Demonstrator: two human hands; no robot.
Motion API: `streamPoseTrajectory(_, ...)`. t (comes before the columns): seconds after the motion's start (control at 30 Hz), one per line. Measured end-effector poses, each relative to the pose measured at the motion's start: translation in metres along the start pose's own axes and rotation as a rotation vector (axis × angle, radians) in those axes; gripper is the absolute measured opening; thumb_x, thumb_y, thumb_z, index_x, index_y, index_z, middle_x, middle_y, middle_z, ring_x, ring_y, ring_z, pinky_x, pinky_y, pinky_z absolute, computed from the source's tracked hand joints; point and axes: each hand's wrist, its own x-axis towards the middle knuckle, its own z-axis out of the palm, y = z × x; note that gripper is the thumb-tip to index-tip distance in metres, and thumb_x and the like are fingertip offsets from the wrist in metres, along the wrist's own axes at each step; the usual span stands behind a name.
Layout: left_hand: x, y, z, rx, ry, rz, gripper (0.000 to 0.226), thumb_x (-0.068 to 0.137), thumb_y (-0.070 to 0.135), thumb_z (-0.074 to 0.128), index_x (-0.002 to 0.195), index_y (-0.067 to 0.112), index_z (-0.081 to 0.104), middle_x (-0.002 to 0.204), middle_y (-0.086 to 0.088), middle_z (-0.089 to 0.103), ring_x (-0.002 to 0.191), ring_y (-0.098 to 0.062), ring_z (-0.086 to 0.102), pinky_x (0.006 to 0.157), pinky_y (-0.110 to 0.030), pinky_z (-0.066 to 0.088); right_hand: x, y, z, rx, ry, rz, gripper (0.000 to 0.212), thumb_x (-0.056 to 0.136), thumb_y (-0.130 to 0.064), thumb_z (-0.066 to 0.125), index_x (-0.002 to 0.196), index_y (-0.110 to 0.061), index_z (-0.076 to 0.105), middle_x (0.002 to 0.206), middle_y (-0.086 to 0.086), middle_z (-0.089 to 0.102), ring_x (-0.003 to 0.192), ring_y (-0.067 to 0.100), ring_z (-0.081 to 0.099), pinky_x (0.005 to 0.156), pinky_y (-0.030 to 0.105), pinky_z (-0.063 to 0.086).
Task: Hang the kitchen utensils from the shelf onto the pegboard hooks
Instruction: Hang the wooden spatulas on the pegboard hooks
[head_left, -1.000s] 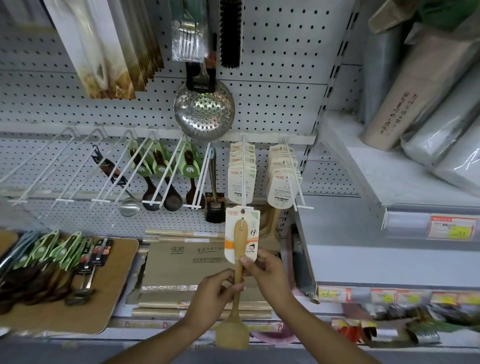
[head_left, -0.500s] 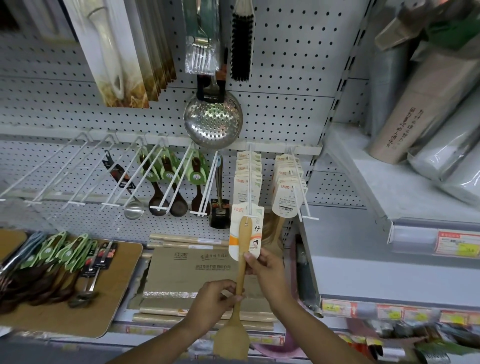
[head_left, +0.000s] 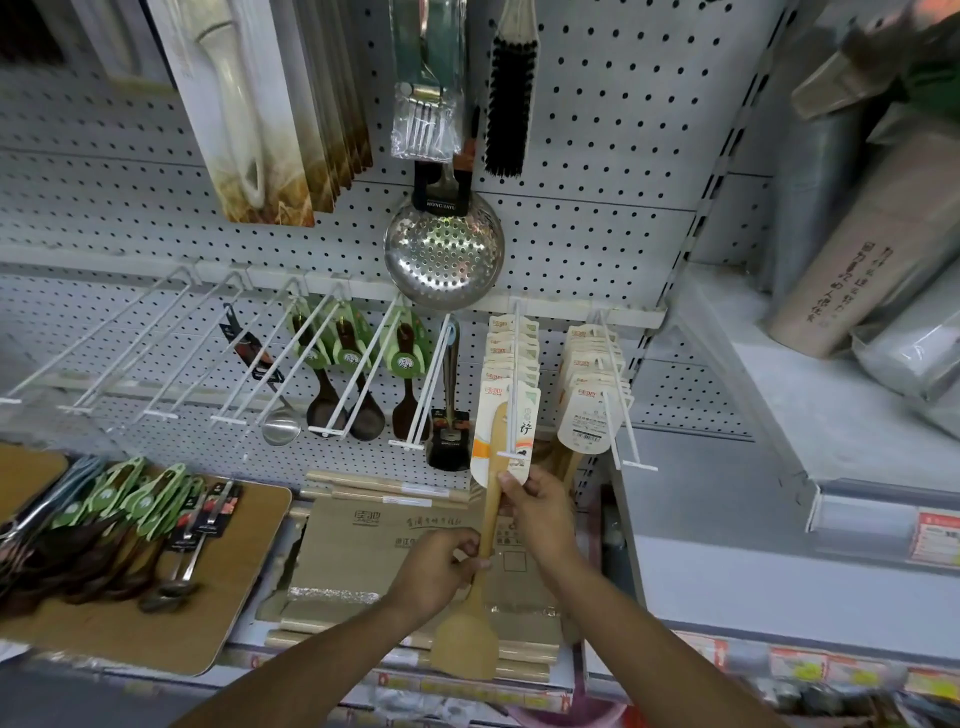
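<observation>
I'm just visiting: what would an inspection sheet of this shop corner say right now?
Surface: pegboard with white hooks, several bare at left.
Job's things: wooden spatula, its card at the tip of a hook; more utensils on the board.
Clutter: flat boxes.
Hands: left hand grips the handle; right hand pinches the card end.
Cables: nothing seen.
Surroundings: skimmer, brush, rolls on a side shelf.

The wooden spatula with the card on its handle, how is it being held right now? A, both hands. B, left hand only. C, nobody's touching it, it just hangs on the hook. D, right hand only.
A: the left hand grips the wooden spatula low on its handle, while the right hand pinches it just below the card.
</observation>
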Motion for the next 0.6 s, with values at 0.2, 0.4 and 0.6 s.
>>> streamPoseTrajectory(0.2,0.008,0.004,-0.001,-0.007,-0.004,-0.01,0.013,0.088,0.022,0.074,0.089,0.009,0.073,0.08,-0.004,0.072,0.067,-0.004,0.065,0.074,-0.039,0.06,0.017,0.007,-0.001,0.017,0.017,0.006,0.015,0.095,-0.012,0.061,0.108,-0.015,0.066,0.1,0.005,0.075,0.089,0.023,0.072,0.068,0.033,0.056)
streamPoseTrajectory(0.4,0.0,0.006,-0.028,0.152,0.126,0.088,0.053,0.093,0.034,0.068,0.144,0.025,0.052,0.13,0.013,0.065,0.114,0.002,0.06,0.101,-0.02,0.049,0.017,0.019,-0.007,-0.187,0.014,0.01,0.046,0.088,-0.021,0.071,0.127,-0.015,0.049,0.107,-0.001,0.064,0.099,0.016,0.064,0.092,0.046,0.054)
streamPoseTrajectory(0.6,-0.028,-0.014,-0.087,0.393,0.178,0.227,0.049,0.098,0.045,0.057,0.145,0.038,0.047,0.145,0.017,0.051,0.131,-0.002,0.048,0.11,-0.023,0.039,0.002,0.012,0.012,-0.51,-0.198,-0.123,0.039,0.093,-0.02,0.061,0.128,-0.035,0.05,0.113,-0.014,0.06,0.102,0.005,0.06,0.086,0.02,0.049)
